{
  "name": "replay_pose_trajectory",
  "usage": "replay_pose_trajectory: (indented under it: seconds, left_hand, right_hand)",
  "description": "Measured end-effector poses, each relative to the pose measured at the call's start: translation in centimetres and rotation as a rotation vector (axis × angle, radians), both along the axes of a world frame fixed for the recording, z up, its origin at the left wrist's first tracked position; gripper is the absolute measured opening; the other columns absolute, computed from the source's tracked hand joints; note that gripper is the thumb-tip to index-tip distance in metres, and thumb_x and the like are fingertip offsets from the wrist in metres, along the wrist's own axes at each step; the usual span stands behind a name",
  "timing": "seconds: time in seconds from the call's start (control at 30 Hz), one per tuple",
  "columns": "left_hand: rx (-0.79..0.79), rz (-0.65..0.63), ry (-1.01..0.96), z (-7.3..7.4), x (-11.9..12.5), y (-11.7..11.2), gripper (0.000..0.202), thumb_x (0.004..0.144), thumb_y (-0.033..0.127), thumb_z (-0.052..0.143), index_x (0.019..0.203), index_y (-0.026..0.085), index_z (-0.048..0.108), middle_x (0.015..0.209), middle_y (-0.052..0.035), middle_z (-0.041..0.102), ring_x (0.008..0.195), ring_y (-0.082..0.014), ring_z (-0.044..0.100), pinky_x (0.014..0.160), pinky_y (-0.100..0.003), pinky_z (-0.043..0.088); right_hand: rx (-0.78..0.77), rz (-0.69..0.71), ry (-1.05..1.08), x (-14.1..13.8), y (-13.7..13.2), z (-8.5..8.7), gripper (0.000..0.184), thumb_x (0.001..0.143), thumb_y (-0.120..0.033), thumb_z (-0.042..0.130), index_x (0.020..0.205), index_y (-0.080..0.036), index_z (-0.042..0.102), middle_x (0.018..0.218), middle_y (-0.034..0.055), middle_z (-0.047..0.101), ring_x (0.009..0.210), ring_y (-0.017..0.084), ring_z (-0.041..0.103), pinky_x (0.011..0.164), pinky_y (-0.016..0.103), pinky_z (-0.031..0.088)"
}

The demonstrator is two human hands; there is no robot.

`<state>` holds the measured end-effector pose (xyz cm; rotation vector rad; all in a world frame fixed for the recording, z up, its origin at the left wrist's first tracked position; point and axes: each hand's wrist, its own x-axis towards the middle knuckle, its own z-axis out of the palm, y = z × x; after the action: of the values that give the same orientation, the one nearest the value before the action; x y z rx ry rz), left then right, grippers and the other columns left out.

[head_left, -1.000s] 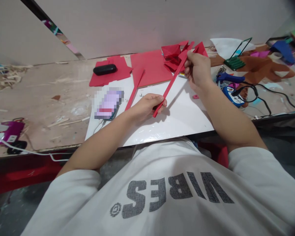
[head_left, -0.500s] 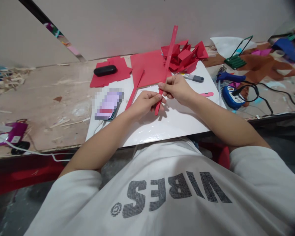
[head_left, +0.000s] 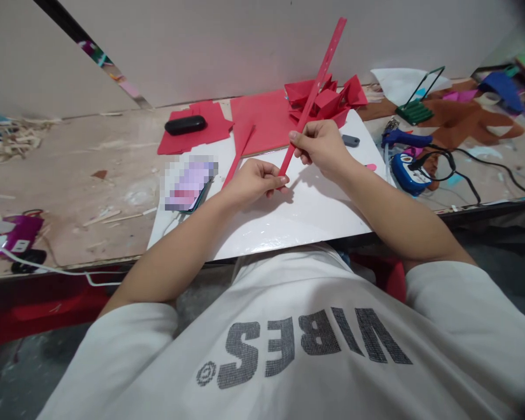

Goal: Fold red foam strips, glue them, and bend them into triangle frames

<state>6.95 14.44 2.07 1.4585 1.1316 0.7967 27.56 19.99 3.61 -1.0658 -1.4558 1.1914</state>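
In the head view, the left hand and right hand each pinch a red strip in a finger-and-thumb grip, left at its lower end, right just above. It slants up over a white board.

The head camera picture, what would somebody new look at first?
Probably the long red strip slanting up in the middle, with the left hand at its lower end and the right hand a bit higher. Next might be the big upside-down "VIBES" lettering on the white shirt below. Behind the strip, the bunch of folded red pieces stands out too.
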Motion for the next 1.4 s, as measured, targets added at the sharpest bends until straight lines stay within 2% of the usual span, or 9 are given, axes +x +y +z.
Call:
replay_pose_trajectory:
  seconds: [0.13,0.27,0.4,0.57,0.67,0.77,1.0,1.3,1.4]
  left_hand:
    - [0.013,0.028,-0.004,-0.8,-0.1,0.6,0.027,0.084,0.037,0.094,0.088,0.014,0.081,0.078,-0.0076,0.081,0.056,-0.0105,0.057,0.057,-0.027,0.046]
    - [0.059,0.064,-0.018,-1.1,0.2,0.8,0.021,0.096,0.036,0.086,0.096,0.015,0.082,0.067,-0.0008,0.067,0.055,-0.0103,0.054,0.058,-0.026,0.042]
    - [0.072,0.079,-0.052,-1.2,0.6,0.7,0.037,0.107,0.051,0.074,0.091,0.018,0.077,0.059,0.0024,0.052,0.051,-0.0110,0.043,0.054,-0.027,0.033]
    - [-0.072,0.114,-0.164,-1.2,0.6,1.0,0.044,0.112,0.051,0.065,0.079,0.021,0.063,0.055,0.0053,0.039,0.048,-0.0098,0.030,0.051,-0.025,0.024]
    - [-0.150,0.111,-0.245,-1.1,0.5,1.2,0.043,0.113,0.046,0.063,0.078,0.022,0.059,0.055,0.0064,0.035,0.048,-0.0095,0.026,0.050,-0.023,0.023]
    - [-0.211,0.097,-0.296,-1.1,0.4,1.3,0.044,0.113,0.043,0.062,0.076,0.021,0.059,0.056,0.0067,0.033,0.047,-0.0089,0.025,0.049,-0.022,0.023]
    - [-0.168,0.075,-0.253,-1.7,0.3,1.3,0.051,0.111,0.053,0.068,0.073,0.022,0.056,0.057,0.0064,0.034,0.049,-0.0087,0.028,0.048,-0.023,0.024]
    - [-0.065,0.085,-0.028,-1.0,0.7,0.5,0.055,0.101,0.056,0.078,0.070,0.025,0.044,0.059,0.0066,0.035,0.049,-0.0090,0.030,0.046,-0.025,0.029]
    - [-0.038,0.083,-0.013,-0.9,0.7,0.5,0.055,0.104,0.053,0.070,0.066,0.026,0.041,0.057,0.0064,0.032,0.048,-0.0102,0.030,0.048,-0.026,0.034]
  right_hand:
    - [-0.004,-0.038,0.018,-0.1,0.0,0.1,0.040,0.105,-0.018,0.083,0.080,-0.023,0.052,0.062,-0.0023,0.065,0.049,0.007,0.053,0.044,0.017,0.040]
    - [-0.012,-0.088,0.081,-0.4,0.2,-0.1,0.039,0.105,-0.013,0.078,0.078,-0.023,0.051,0.062,-0.0019,0.063,0.048,0.008,0.050,0.043,0.017,0.038]
    - [-0.031,-0.089,0.092,-0.7,0.0,-0.5,0.039,0.108,-0.011,0.073,0.076,-0.022,0.054,0.060,-0.0014,0.062,0.048,0.008,0.049,0.043,0.017,0.037]
    - [-0.065,-0.015,0.144,-1.0,-0.2,-0.9,0.039,0.112,-0.025,0.078,0.079,-0.020,0.058,0.072,0.0012,0.070,0.053,0.007,0.056,0.049,0.016,0.043]
    - [-0.095,0.044,0.193,-0.9,-0.1,-1.0,0.030,0.113,-0.017,0.072,0.085,-0.019,0.061,0.075,-0.0002,0.072,0.056,0.006,0.058,0.053,0.015,0.046]
    - [-0.140,0.049,0.196,-0.7,0.0,-1.0,0.022,0.106,-0.009,0.071,0.089,-0.019,0.063,0.073,-0.0027,0.071,0.053,0.005,0.055,0.052,0.016,0.043]
    - [-0.166,0.052,0.240,-0.3,-0.4,-0.4,0.015,0.087,-0.015,0.073,0.080,-0.021,0.060,0.072,-0.0022,0.067,0.050,0.007,0.052,0.048,0.019,0.037]
    - [-0.169,0.017,0.247,-0.4,0.0,-0.2,0.012,0.083,-0.017,0.082,0.088,-0.018,0.071,0.068,-0.0028,0.065,0.048,0.006,0.049,0.045,0.018,0.035]
    - [-0.182,0.016,0.250,-0.5,0.0,-0.2,0.010,0.082,-0.013,0.078,0.088,-0.017,0.070,0.065,-0.0031,0.064,0.047,0.006,0.050,0.045,0.017,0.036]
